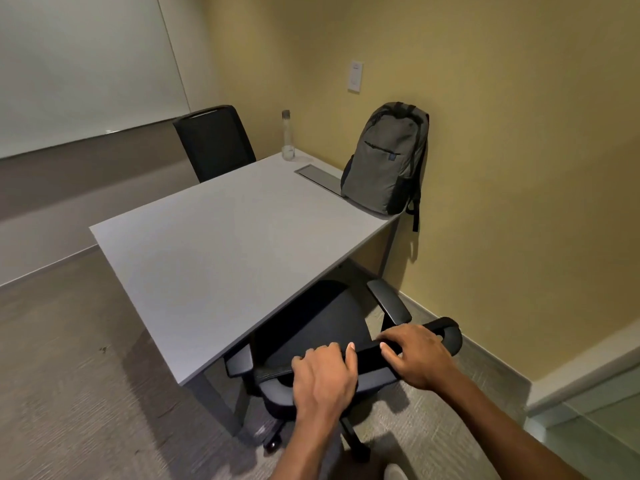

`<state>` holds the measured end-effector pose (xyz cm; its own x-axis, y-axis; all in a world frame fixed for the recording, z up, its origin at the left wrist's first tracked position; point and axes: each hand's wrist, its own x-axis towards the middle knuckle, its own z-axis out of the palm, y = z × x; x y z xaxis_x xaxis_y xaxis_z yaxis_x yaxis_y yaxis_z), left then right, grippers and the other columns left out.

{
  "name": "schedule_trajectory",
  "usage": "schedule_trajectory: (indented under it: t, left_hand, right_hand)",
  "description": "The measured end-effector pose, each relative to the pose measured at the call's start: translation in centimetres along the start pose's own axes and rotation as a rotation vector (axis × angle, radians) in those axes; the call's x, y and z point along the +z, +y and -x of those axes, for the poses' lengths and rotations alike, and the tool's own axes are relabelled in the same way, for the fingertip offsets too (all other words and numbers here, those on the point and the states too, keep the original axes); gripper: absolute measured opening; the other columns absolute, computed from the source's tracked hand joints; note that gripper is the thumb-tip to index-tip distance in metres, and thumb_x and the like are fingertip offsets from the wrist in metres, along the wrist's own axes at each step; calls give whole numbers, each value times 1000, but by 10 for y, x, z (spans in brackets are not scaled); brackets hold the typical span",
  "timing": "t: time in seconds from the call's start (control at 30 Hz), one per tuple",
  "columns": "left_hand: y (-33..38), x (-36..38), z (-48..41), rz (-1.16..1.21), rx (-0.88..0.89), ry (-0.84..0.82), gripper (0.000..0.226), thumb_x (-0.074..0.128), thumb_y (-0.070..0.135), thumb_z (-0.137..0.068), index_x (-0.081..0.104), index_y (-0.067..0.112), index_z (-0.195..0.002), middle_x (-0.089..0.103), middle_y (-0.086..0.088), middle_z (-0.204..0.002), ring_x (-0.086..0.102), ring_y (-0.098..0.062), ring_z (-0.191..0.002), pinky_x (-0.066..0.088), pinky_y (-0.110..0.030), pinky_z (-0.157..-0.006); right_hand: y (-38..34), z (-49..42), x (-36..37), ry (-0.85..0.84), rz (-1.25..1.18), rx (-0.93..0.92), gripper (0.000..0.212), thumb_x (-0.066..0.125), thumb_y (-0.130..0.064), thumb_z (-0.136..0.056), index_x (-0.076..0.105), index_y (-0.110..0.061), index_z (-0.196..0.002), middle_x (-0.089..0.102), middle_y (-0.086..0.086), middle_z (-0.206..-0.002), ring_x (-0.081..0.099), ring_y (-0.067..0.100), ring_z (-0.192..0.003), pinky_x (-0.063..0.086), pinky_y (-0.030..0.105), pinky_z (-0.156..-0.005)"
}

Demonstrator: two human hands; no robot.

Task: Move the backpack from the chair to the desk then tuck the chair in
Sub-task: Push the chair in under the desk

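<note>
Left hand (pixel 323 374) and right hand (pixel 414 355) both rest curled over the top of the chair (pixel 322 327) back — its seat partly under the desk (pixel 214 237), where the backpack (pixel 386 161) stands upright against the wall, near a bottle (pixel 287 136).

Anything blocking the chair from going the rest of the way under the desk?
Nothing visible does. The chair already sits partly under the desk, both hands on its backrest. Its armrests lie near the desk edge; whether they clear underneath cannot be told. The backpack is on the desktop.
</note>
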<state>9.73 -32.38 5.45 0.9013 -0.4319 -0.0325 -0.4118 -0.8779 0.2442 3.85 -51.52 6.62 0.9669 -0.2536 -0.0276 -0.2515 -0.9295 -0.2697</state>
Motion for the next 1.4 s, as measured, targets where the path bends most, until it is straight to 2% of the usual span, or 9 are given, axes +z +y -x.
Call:
schedule_trajectory:
  t: [0.13, 0.33, 0.63, 0.73, 0.83, 1.0, 1.13, 1.27, 1.4]
  left_hand:
    - [29, 10, -19, -11, -66, 3, 68, 19, 58, -100, 75, 21, -90, 79, -4, -86, 74, -27, -82, 55, -46, -83]
    - [70, 16, -58, 18, -152, -4, 62, 24, 58, -104, 74, 22, -96, 78, -3, -93, 74, -27, -89, 54, -50, -91]
    - [108, 20, -128, 91, -259, 6, 59, 25, 57, -106, 73, 23, -99, 77, 0, -94, 74, -24, -90, 51, -56, -102]
    - [106, 17, -151, 53, -260, -1, 58, 26, 54, -106, 73, 21, -100, 78, -1, -93, 74, -24, -88, 56, -48, -92]
    - [90, 14, -164, -26, -304, -21, 61, 23, 54, -108, 71, 20, -93, 76, -3, -91, 72, -27, -89, 56, -46, -84]
    - [78, 18, -180, -32, -328, 45, 69, 7, 52, -100, 64, 25, -71, 69, 2, -69, 65, -20, -64, 54, -42, -72]
    - [85, 19, -208, 20, -405, 79, 61, 20, 52, -99, 59, 23, -63, 66, 2, -62, 62, -21, -60, 55, -43, -75]
    - [87, 26, -232, 60, -429, 105, 62, 18, 53, -99, 59, 22, -64, 69, 1, -65, 63, -22, -63, 53, -42, -81]
    - [87, 25, -253, 64, -436, 125, 60, 19, 53, -99, 53, 22, -60, 64, 3, -61, 61, -22, -60, 53, -42, -78]
  right_hand:
    - [33, -26, -8, 4, 6, -62, 38, 47, -51, -94, 74, -33, -114, 75, -17, -109, 64, 4, -102, 46, 28, -91]
    - [76, -75, -24, -25, -5, -170, 38, 46, -49, -95, 75, -33, -113, 75, -17, -108, 62, -1, -99, 41, 21, -88]
    - [119, -159, -43, -4, -23, -279, 34, 52, -46, -96, 79, -31, -113, 78, -17, -112, 67, 0, -106, 43, 22, -91]
    - [129, -191, -48, -10, -22, -328, 35, 51, -46, -95, 78, -33, -113, 78, -18, -113, 68, 1, -106, 49, 26, -91]
    - [137, -219, -53, -20, -15, -361, 37, 49, -45, -95, 78, -32, -113, 78, -16, -114, 69, 4, -106, 51, 29, -91]
    - [147, -260, -61, -37, -1, -409, 38, 48, -44, -96, 78, -30, -115, 78, -12, -116, 69, 9, -108, 52, 35, -95]
    - [151, -289, -67, -63, -1, -438, 44, 44, -48, -95, 77, -28, -116, 77, -11, -118, 68, 11, -110, 52, 36, -98]
    - [158, -318, -70, -88, 23, -459, 48, 42, -53, -95, 77, -27, -115, 78, -8, -116, 69, 15, -105, 54, 41, -97]
    - [161, -343, -69, -89, 31, -493, 47, 43, -52, -96, 77, -26, -116, 78, -6, -117, 70, 14, -103, 52, 36, -93]
